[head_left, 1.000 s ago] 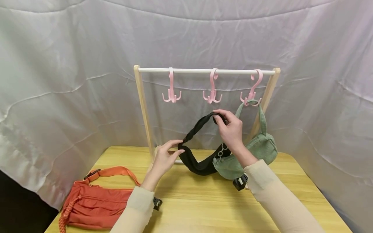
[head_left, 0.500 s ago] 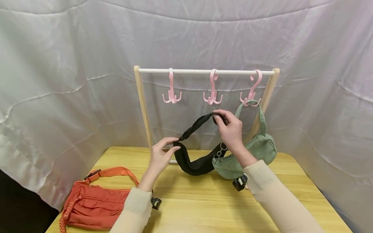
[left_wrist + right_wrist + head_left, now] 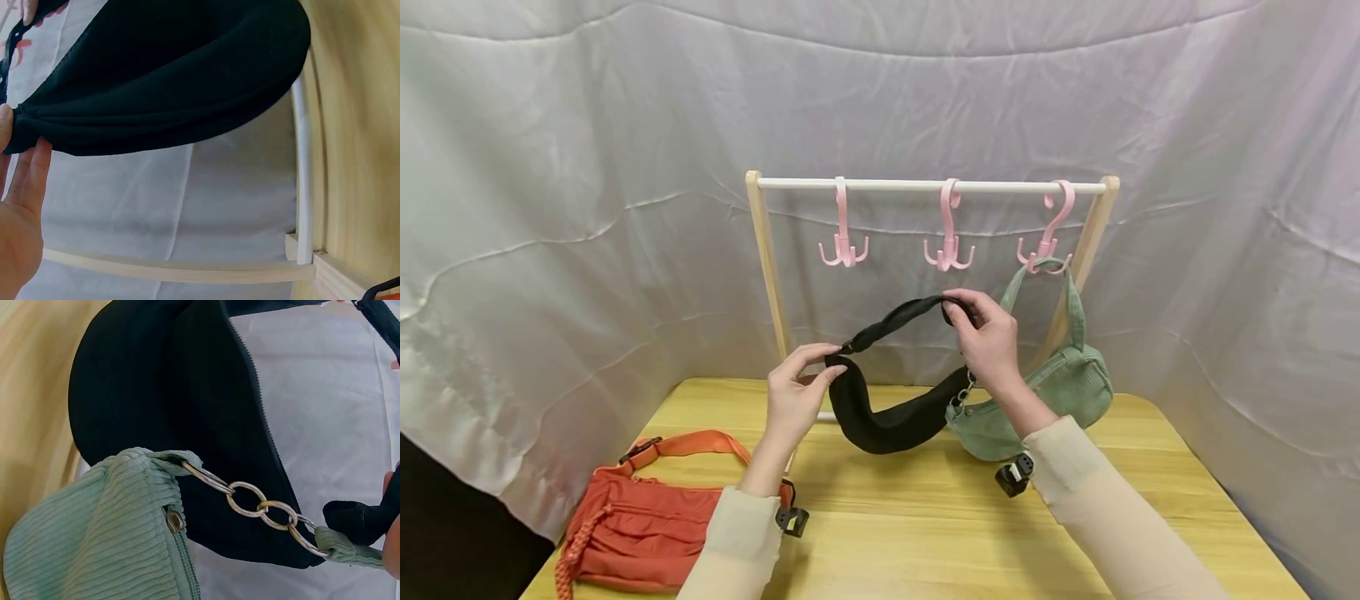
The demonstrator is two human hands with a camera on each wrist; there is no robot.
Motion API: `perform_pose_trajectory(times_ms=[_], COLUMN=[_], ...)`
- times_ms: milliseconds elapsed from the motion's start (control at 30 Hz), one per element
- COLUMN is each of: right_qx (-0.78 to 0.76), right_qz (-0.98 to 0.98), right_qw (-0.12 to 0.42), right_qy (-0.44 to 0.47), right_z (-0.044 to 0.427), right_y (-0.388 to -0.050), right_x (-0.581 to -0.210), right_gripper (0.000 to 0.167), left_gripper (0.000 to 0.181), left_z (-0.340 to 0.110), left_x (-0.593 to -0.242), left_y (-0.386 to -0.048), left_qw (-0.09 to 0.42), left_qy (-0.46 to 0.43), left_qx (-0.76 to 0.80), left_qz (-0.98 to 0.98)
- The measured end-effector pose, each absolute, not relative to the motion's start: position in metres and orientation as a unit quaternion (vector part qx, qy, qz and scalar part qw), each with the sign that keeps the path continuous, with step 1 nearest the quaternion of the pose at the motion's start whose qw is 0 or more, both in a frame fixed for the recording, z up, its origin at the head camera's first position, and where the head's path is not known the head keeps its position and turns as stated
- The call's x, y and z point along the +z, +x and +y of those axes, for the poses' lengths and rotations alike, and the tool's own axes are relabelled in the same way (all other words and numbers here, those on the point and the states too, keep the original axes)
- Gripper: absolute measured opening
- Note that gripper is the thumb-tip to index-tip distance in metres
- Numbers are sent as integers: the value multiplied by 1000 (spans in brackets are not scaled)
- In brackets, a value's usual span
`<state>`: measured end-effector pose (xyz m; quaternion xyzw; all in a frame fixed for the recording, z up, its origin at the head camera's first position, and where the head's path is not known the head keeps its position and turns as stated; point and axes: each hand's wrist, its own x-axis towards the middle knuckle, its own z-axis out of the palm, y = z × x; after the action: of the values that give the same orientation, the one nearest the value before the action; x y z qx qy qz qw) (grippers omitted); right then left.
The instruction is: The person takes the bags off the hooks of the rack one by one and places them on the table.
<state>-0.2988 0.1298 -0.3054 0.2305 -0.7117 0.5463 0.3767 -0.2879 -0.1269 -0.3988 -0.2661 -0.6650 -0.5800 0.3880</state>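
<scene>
Readying a black bag (image 3: 883, 429), left hand (image 3: 793, 393) pinches one end, right hand (image 3: 990, 337) its strap (image 3: 901, 317); hanging apparently requires lifting.

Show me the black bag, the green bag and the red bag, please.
Black bag (image 3: 887, 431), head view: middle of its body.
Green bag (image 3: 94, 528), right wrist view: its ribbed side.
Red bag (image 3: 647, 533), head view: its front.

Behind the left hand (image 3: 793, 400) there was a cream left sleeve (image 3: 727, 557), which ended in a plain, wide cuff. Behind the right hand (image 3: 990, 342), the right sleeve (image 3: 1123, 521) had the same pale colour. The left camera (image 3: 792, 522) was small, black and boxy; the right camera (image 3: 1013, 475), similar, showed a whitish patch.
</scene>
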Motion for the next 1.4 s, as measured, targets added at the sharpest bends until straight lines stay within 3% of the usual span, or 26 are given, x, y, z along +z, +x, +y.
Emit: perform_pose_trajectory(times_ms=[867,1100,1400], right_qx=[555,543,536], right_qz=[-721,-734,-746], right_qw=[324,301,268], right_qy=[260,274,290], right_z=[116,121,115], right_y=[-290,-317,-312], right_x=[-337,-373,-384], right_gripper=[15,17,20], left_gripper=[30,31,29], left_z=[-144,-147,-150], left_x=[-368,-363,-356], left_y=[-266,-263,-255], left_qw=[464,484,500], left_qy=[-266,-256,-241], left_qx=[-590,-584,-581], left_qz=[-604,-599,-595])
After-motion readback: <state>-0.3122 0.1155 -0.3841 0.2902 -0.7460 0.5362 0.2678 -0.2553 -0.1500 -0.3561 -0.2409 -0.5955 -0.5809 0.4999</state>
